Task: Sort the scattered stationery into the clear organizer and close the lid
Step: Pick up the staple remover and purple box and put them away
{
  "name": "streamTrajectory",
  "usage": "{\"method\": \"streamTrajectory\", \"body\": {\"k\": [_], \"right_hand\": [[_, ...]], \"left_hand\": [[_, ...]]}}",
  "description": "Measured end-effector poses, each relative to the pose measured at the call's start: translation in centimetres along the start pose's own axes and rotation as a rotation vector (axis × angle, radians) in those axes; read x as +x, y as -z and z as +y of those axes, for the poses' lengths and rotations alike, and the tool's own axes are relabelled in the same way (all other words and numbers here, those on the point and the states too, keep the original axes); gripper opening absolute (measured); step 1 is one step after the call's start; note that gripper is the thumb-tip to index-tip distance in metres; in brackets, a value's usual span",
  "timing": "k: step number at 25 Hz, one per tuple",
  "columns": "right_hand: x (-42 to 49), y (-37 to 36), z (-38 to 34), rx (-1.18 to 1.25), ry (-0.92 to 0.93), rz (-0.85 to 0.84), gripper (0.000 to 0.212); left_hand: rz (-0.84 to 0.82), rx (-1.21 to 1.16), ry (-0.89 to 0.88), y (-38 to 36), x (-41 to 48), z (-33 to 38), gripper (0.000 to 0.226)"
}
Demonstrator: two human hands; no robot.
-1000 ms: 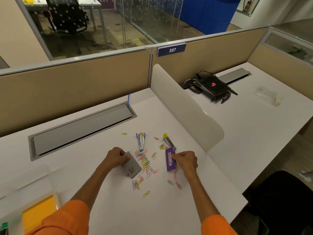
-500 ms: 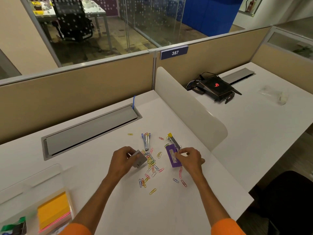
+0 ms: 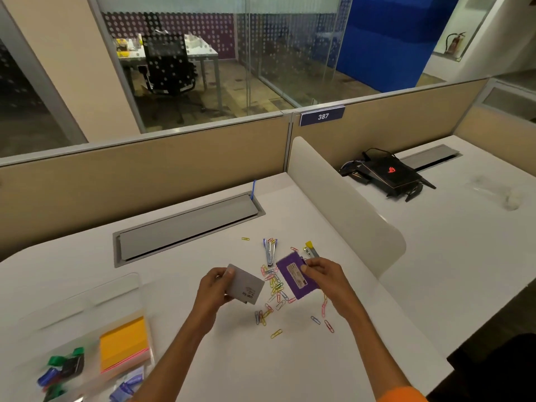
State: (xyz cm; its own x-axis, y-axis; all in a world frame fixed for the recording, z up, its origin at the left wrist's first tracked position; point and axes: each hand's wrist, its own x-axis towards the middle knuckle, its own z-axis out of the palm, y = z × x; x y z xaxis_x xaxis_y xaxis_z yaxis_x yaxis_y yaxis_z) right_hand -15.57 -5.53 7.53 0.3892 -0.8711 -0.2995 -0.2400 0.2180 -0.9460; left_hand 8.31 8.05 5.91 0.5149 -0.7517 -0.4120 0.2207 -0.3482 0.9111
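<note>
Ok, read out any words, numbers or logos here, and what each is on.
"387": blue plate on the beige partition.
Red emblem, no letters: black angular device.
Print on the flat grey box, left hand: blurred, unreadable.
Label on the flat purple box, right hand: too small.

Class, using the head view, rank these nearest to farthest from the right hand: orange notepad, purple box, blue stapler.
1. Purple box, held in the right hand.
2. Blue stapler, on the desk up-left of the hand.
3. Orange notepad, far left, in the clear organizer.
</note>
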Motion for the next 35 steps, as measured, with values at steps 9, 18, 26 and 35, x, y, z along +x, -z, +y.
{"method": "streamTrajectory", "body": {"k": [9, 18, 26, 35], "right_hand": [[-1.5, -9.1, -2.0, -0.003, 0.027, -0.2, 0.015], [-3.8, -18.0, -2.7, -0.131, 0.103, -0.252, 0.024], [-5.4, -25.0, -3.1, -0.289, 0.164, -0.599, 0.056], [-5.2, -31.5, -4.4, -0.932, 0.56, -0.685, 0.08]], "left_hand": [[-0.02, -0.524, 0.196, 2.8, -3.0, -0.9, 0.025], [0.002, -0.406, 0.039, 6.9, -6.4, -2.1, 0.051], [0.096, -0.499, 0.026, 13.2, -8.1, -2.2, 0.026], [0.142, -0.536, 0.031, 21.3, -8.4, -2.4, 0.029]]}}
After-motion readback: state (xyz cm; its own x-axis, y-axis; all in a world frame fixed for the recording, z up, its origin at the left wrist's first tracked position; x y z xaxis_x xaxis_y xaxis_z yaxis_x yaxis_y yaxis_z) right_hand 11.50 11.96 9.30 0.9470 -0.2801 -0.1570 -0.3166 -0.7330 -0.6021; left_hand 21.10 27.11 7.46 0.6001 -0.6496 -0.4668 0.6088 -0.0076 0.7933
